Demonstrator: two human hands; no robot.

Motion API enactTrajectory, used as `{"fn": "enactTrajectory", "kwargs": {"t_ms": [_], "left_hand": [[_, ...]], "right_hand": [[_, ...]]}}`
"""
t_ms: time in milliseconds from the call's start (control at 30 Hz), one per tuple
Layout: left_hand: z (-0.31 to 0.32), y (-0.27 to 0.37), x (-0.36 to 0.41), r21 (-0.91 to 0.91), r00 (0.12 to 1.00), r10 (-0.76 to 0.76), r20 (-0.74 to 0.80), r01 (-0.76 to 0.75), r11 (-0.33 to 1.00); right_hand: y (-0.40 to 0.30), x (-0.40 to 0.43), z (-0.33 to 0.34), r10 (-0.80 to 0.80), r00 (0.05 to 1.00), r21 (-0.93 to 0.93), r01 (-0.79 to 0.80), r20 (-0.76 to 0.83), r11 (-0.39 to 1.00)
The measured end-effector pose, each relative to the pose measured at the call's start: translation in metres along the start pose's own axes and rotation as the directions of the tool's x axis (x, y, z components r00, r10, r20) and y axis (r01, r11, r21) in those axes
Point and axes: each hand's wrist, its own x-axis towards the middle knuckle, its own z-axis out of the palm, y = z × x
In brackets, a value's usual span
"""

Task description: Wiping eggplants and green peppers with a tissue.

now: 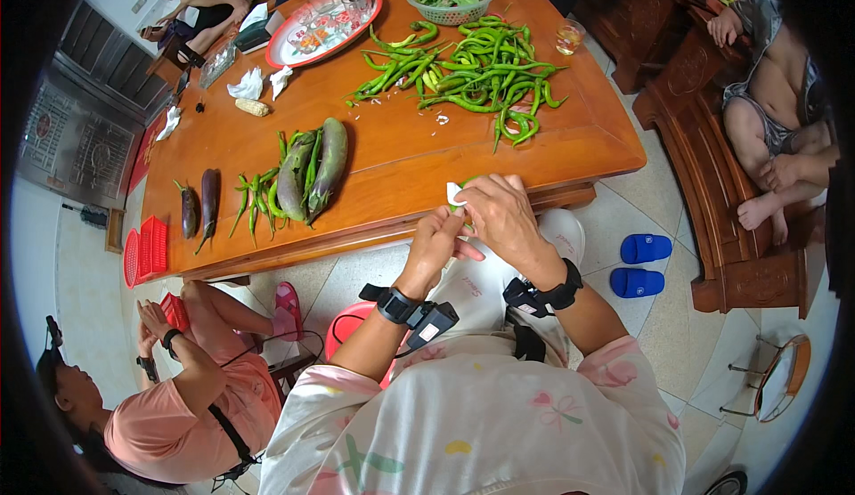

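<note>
Both hands meet over my lap at the near edge of the wooden table (pixel 394 168). My left hand (pixel 435 238) pinches a green chili pepper (pixel 467 228), mostly covered by the fingers. My right hand (pixel 499 211) grips its upper part together with a small piece of white tissue (pixel 455 194). Beyond them lies a large heap of green chili peppers (pixel 491 71). To the left, two large eggplants (pixel 330 164) lie with more green peppers (pixel 255 201) around and between them. Two small dark eggplants (pixel 210 198) are farther left.
A red-rimmed tray (pixel 272 51) with glasses, a plastic basket of greens (pixel 451 17), a drinking glass (pixel 570 36), a corncob (pixel 252 107) and crumpled tissues (pixel 246 85) are on the table. A person in pink (pixel 194 415) sits at my left; others sit around. Blue slippers (pixel 645 248) lie right.
</note>
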Motion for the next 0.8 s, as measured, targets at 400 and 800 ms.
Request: {"fn": "enactTrajectory", "kwargs": {"t_ms": [400, 800], "left_hand": [[0.003, 0.006, -0.003, -0.189, 0.996, -0.083, 0.014, 0.084, 0.978], [0.001, -0.002, 0.0, -0.216, 0.992, -0.112, 0.053, 0.12, 0.969]], "right_hand": [[0.011, 0.007, -0.013, 0.013, 0.988, -0.204, -0.044, -0.152, 0.978], [0.012, 0.001, -0.013, -0.031, 0.996, -0.019, 0.033, 0.088, 0.999]]}}
